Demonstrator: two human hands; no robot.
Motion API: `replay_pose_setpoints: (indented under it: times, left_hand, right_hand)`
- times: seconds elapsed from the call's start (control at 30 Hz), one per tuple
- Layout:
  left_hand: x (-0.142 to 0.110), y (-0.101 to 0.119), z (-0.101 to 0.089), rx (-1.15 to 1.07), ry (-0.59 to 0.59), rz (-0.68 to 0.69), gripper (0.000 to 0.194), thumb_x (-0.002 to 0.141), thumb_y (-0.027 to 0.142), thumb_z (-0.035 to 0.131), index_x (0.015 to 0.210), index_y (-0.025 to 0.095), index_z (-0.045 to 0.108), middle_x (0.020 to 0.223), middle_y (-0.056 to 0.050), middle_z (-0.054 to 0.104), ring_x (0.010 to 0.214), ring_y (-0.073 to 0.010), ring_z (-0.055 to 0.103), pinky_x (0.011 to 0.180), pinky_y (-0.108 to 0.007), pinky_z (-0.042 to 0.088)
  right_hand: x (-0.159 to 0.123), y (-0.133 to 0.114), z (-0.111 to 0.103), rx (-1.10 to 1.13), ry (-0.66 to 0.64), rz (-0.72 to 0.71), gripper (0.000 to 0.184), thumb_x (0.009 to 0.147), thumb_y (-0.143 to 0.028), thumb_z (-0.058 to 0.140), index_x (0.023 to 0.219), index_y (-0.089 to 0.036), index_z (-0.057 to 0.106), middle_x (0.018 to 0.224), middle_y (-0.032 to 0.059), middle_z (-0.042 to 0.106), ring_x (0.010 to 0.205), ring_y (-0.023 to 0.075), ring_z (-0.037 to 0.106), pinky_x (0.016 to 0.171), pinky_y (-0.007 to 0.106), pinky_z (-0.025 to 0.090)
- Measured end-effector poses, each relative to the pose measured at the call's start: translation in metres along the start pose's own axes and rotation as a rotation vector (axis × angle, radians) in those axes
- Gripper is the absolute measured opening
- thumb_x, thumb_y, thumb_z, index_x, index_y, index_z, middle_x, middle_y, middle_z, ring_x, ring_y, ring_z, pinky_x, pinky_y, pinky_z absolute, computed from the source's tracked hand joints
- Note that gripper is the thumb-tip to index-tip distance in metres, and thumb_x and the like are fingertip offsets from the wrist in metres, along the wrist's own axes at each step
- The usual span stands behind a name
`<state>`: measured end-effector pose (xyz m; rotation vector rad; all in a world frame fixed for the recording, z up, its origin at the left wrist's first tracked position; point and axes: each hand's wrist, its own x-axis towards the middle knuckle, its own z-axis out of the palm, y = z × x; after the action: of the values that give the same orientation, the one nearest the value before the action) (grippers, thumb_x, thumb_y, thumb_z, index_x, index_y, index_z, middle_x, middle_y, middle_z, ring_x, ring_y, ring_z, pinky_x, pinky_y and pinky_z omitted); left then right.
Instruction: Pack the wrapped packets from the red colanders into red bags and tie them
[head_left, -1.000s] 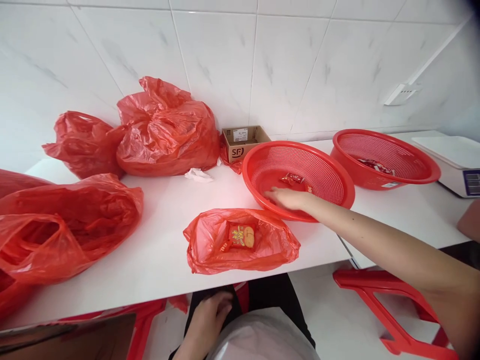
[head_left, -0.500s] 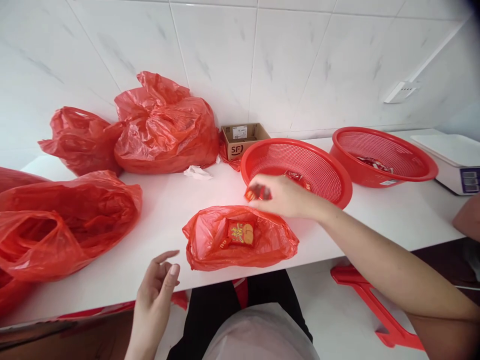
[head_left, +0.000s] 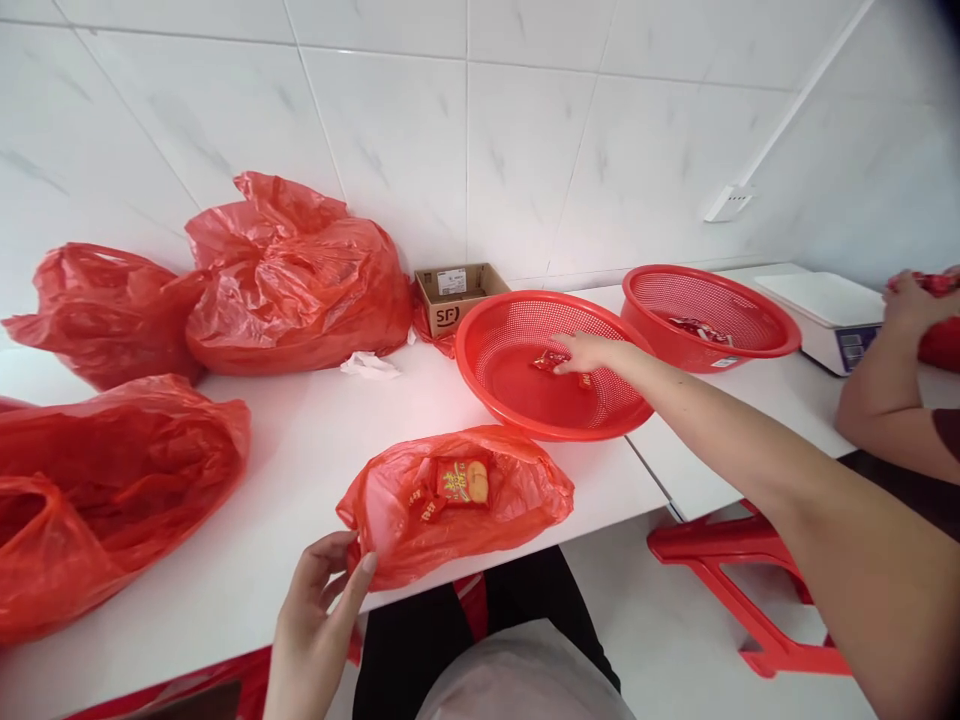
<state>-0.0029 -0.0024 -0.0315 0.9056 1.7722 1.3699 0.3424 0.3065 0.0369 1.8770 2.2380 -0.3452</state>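
Note:
An opened red plastic bag (head_left: 517, 515) lies in front of me, holding a red packet with yellow print and a round biscuit picture (head_left: 463, 482) and a few small red wrapped pieces (head_left: 429, 510). My left hand (head_left: 324, 590) is at the bag's near left corner, its thumb over the front and its fingers curled at the edge. Over the red perforated basin (head_left: 491, 405), my right hand (head_left: 585, 353) reaches down with thumb and forefinger apart. Small red wrapped packets (head_left: 545, 362) lie at its fingertips.
Bulging red bags (head_left: 300, 290) stand along the wall, and another open one (head_left: 135, 500) is at left. A small cardboard box (head_left: 461, 297), a second red basin (head_left: 709, 320) and a scale (head_left: 817, 310) line the back. A co-worker's arm (head_left: 885, 370) is at right.
My right hand has gone from above the bag, where it held small wrapped pieces, into the basin. More small pieces now show in the bag. My left hand has come to the bag's corner.

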Motion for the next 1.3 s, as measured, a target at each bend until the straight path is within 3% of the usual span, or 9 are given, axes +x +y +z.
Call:
replay_pose_setpoints:
  times: [0.17, 0.33, 0.5, 0.63, 0.8, 0.87, 0.97, 1.1, 1.3]
  left_hand:
    - [-0.001, -0.001, 0.003, -0.051, 0.001, 0.038, 0.040, 0.070, 0.048, 0.076, 0.096, 0.022, 0.060, 0.097, -0.001, 0.059, 0.098, -0.0204, 0.057, 0.091, -0.035, 0.048]
    - [0.000, -0.003, 0.007, -0.070, -0.002, 0.064, 0.041, 0.069, 0.047, 0.078, 0.097, 0.022, 0.061, 0.096, -0.002, 0.060, 0.096, -0.0197, 0.057, 0.090, -0.034, 0.049]
    - [-0.002, -0.003, 0.005, -0.096, 0.006, 0.065, 0.040, 0.069, 0.045, 0.079, 0.098, 0.022, 0.062, 0.096, -0.001, 0.060, 0.096, -0.0176, 0.056, 0.088, -0.029, 0.049]
    - [-0.004, 0.000, 0.003, -0.137, 0.035, 0.050, 0.042, 0.067, 0.043, 0.081, 0.098, 0.023, 0.062, 0.094, 0.000, 0.060, 0.093, -0.0158, 0.057, 0.085, -0.025, 0.049]
    - [-0.005, 0.012, 0.010, -0.262, 0.014, -0.012, 0.039, 0.067, 0.038, 0.081, 0.095, 0.022, 0.059, 0.088, 0.000, 0.061, 0.082, -0.0139, 0.056, 0.076, -0.023, 0.047]
    - [-0.006, 0.018, 0.014, -0.313, 0.017, -0.004, 0.037, 0.068, 0.035, 0.080, 0.094, 0.022, 0.058, 0.087, 0.000, 0.061, 0.081, -0.0133, 0.056, 0.076, -0.023, 0.047]
    - [-0.008, 0.024, 0.017, -0.354, 0.040, 0.026, 0.033, 0.068, 0.030, 0.078, 0.093, 0.023, 0.057, 0.087, 0.001, 0.061, 0.084, -0.0129, 0.056, 0.078, -0.022, 0.046]
    - [-0.010, 0.025, 0.013, -0.331, 0.060, 0.029, 0.034, 0.067, 0.031, 0.078, 0.093, 0.022, 0.057, 0.088, 0.000, 0.061, 0.086, -0.0144, 0.058, 0.077, -0.023, 0.046]
    - [-0.014, 0.025, 0.009, -0.341, 0.048, 0.002, 0.035, 0.067, 0.031, 0.080, 0.093, 0.022, 0.059, 0.086, 0.001, 0.062, 0.083, -0.0132, 0.057, 0.074, -0.021, 0.047]
  right_hand:
    - [0.003, 0.002, 0.024, -0.026, -0.109, -0.024, 0.080, 0.081, -0.056, 0.063, 0.150, -0.026, 0.034, 0.142, 0.0196, 0.048, 0.109, 0.0310, 0.063, 0.080, 0.035, 0.048]
    - [-0.001, -0.009, 0.020, -0.020, -0.136, -0.114, 0.047, 0.085, -0.046, 0.061, 0.126, -0.023, 0.056, 0.100, 0.0092, 0.069, 0.083, 0.0222, 0.066, 0.070, 0.029, 0.044]
    - [-0.010, -0.016, 0.010, 0.063, -0.155, -0.182, 0.022, 0.088, -0.037, 0.057, 0.104, -0.022, 0.061, 0.078, 0.0042, 0.069, 0.063, 0.0181, 0.063, 0.060, 0.028, 0.043]
    - [-0.033, -0.039, -0.010, 0.238, -0.108, -0.278, 0.023, 0.097, -0.038, 0.041, 0.110, -0.021, 0.051, 0.087, 0.0053, 0.070, 0.067, 0.0145, 0.065, 0.060, 0.025, 0.047]
    - [-0.092, -0.109, -0.019, 0.727, -0.230, -0.649, 0.018, 0.095, -0.033, 0.044, 0.109, -0.021, 0.046, 0.096, 0.0050, 0.070, 0.070, 0.0127, 0.066, 0.059, 0.023, 0.049]
    - [-0.112, -0.138, -0.007, 0.602, -0.318, -0.701, 0.021, 0.089, -0.029, 0.052, 0.109, -0.022, 0.050, 0.090, 0.0029, 0.069, 0.066, 0.0133, 0.064, 0.055, 0.023, 0.046]
    - [-0.126, -0.167, 0.021, 0.300, -0.228, -0.688, 0.040, 0.083, -0.024, 0.057, 0.123, -0.023, 0.054, 0.085, 0.0045, 0.068, 0.063, 0.0169, 0.060, 0.051, 0.025, 0.039]
    - [-0.125, -0.173, 0.043, 0.198, -0.141, -0.664, 0.059, 0.083, -0.013, 0.049, 0.141, -0.022, 0.044, 0.088, 0.0079, 0.069, 0.063, 0.0181, 0.058, 0.051, 0.026, 0.035]
    - [-0.123, -0.147, 0.018, 0.364, -0.008, -0.647, 0.036, 0.090, -0.021, 0.046, 0.124, -0.026, 0.055, 0.093, 0.0041, 0.070, 0.073, 0.0153, 0.063, 0.062, 0.024, 0.042]
